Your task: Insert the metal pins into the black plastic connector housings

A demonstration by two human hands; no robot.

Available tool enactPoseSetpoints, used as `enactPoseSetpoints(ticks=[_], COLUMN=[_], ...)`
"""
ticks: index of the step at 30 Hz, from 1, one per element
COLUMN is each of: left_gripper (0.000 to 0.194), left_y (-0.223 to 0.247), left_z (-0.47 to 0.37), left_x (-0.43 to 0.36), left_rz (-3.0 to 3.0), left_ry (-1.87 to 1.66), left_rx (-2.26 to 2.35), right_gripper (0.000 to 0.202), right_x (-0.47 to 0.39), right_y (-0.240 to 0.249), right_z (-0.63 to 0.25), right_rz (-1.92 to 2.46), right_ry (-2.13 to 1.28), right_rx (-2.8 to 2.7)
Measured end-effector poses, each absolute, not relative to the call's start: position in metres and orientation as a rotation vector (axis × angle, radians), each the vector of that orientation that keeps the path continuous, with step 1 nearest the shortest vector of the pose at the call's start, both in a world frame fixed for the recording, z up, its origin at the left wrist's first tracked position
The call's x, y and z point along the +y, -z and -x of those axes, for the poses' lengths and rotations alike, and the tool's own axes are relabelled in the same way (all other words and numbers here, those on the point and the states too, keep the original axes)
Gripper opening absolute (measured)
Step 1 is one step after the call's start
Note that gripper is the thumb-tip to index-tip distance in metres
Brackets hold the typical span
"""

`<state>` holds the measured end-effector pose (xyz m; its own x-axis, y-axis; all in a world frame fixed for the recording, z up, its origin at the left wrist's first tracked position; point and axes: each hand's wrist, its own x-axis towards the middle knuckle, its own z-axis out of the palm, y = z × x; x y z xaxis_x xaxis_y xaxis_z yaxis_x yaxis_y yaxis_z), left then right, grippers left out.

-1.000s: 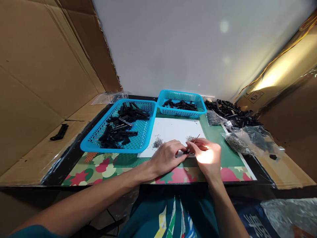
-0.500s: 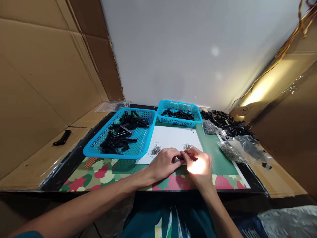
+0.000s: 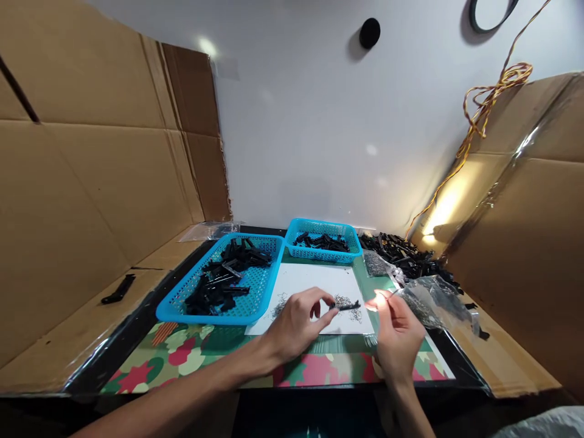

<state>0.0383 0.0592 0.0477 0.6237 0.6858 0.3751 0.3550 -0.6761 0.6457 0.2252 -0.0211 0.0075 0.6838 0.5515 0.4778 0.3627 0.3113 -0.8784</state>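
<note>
Left hand (image 3: 298, 322) pinches black part (image 3: 347, 306) over metal bits (image 3: 342, 301), right hand (image 3: 396, 331) just beside, fingers pinched, contents unclear; white sheet (image 3: 298, 280) under left hand, blue baskets (image 3: 272, 286) beyond both hands.

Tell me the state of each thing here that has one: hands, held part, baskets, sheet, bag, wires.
Left hand, closed on a black part.
Right hand, fingers bent; whether it grips anything is unclear.
Black part, held between fingertips.
Larger blue basket, open-topped, partly filled.
Smaller blue basket, open-topped, partly filled.
White sheet, flat, partly covered.
Large clear bag, crumpled, partly filled.
Yellowish wires, bundled above, trailing down.
</note>
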Motion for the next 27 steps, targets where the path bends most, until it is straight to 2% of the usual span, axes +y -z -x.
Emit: enactPoseSetpoints(ticks=[3,6,10,13,16,22,27], left_gripper=[0.022,0.017,0.016,0.031,0.037,0.026,0.026], left_y=[-0.089,-0.118,-0.123,-0.116,-0.111,-0.114,-0.123], left_z=[-0.053,-0.073,-0.089,-0.083,-0.063,-0.001,0.046], left_x=[0.087,0.141,0.212,0.243,0.258,0.261,0.239], left_rz=[-2.457,-2.547,-2.46,-2.403,-2.371,-2.394,-2.432], left_ry=[-0.806,-0.715,-0.611,-0.525,-0.497,-0.482,-0.207], left_rx=[0.873,1.152,1.391,1.464,1.479,1.43,1.308], right_gripper=[0.031,0.035,0.04,0.042,0.044,0.044,0.041], right_x=[-0.027,-0.029,-0.03,-0.032,-0.034,-0.035,-0.036], right_y=[-0.003,0.008,0.02,0.022,0.022,0.022,0.021], right_z=[-0.25,-0.268,-0.277,-0.279,-0.281,-0.28,-0.279], right_rz=[1.437,1.591,1.626,1.615,1.605,1.603,1.572], right_ry=[-0.242,-0.365,-0.404,-0.444,-0.457,-0.449,-0.405], right_rx=[-0.997,-1.243,-1.251,-1.251,-1.297,-1.365,-1.372])
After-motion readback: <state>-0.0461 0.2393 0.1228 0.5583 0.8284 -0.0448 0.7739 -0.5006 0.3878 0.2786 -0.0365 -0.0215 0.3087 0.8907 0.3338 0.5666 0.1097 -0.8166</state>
